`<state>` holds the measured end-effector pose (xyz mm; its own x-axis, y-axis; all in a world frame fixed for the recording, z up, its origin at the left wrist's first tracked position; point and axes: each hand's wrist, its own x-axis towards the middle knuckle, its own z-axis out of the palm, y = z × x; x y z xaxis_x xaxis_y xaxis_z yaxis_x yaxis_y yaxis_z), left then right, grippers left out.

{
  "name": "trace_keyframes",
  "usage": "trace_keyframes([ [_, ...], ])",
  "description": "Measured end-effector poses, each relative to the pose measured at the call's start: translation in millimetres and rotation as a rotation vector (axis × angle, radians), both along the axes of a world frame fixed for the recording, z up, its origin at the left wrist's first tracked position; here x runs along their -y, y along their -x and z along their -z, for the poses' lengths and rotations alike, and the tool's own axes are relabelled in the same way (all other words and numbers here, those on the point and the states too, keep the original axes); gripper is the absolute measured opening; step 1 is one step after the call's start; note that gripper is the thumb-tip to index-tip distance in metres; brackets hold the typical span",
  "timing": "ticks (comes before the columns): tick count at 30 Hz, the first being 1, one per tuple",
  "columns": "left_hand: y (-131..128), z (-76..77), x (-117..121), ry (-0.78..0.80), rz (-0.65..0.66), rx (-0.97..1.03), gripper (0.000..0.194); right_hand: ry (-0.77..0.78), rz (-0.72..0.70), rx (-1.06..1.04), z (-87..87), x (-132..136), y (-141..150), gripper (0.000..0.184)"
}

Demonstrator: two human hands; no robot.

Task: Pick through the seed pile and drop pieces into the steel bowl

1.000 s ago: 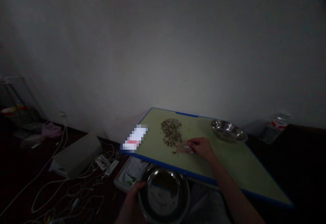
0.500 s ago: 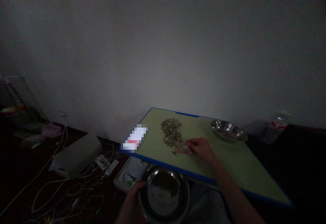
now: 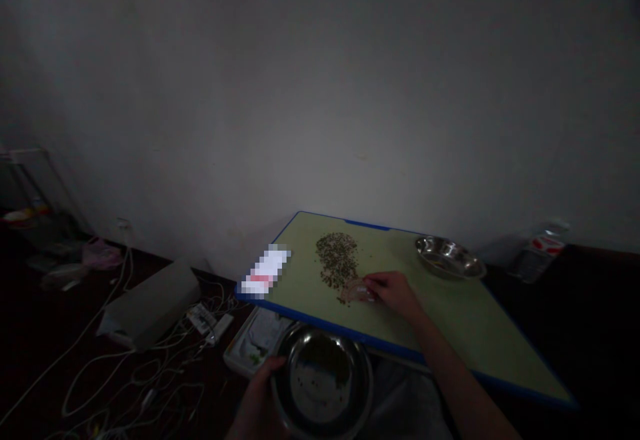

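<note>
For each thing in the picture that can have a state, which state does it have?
Near metal bowl: gripped by left hand, specks inside
Clear curved piece: pinched in right hand, at the grains' edge
Grains: loose, spread on tabletop
Far metal bowl: upright, contents unclear
Cables: tangled

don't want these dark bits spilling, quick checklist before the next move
1. Right hand gripping the clear plastic piece: ok.
2. Plastic piece at the near edge of the pile of bits: ok.
3. Left hand holding the steel bowl by its side: ok.
4. Bowl directly beneath the tabletop edge: cannot tell.
5. All bits gathered together: not ok, a few lie apart.
</note>
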<state>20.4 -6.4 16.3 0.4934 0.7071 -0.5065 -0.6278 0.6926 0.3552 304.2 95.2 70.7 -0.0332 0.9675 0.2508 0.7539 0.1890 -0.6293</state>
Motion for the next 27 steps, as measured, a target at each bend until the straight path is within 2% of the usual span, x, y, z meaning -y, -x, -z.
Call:
trace_keyframes([
  [6, -0.4, -7.2, 5.2, -0.020, 0.003, -0.006, 0.023, 0.007, -0.011, -0.007, -1.1, 0.3, 1.8, 0.032],
  [13, -0.6, -1.0, 0.7, -0.027, -0.032, -0.027, 0.019, 0.004, -0.020, -0.011, -4.1, 2.4, 5.9, 0.034],
  [18, -1.9, -4.3, 1.3, -0.042, -0.026, -0.032, 0.021, 0.008, -0.055, 0.000, -8.8, 4.2, 7.5, 0.034],
  [27, -0.6, -3.6, 1.4, -0.015, -0.024, -0.058, 0.022, 0.025, -0.030, -0.056, -4.1, 3.4, 5.6, 0.032],
])
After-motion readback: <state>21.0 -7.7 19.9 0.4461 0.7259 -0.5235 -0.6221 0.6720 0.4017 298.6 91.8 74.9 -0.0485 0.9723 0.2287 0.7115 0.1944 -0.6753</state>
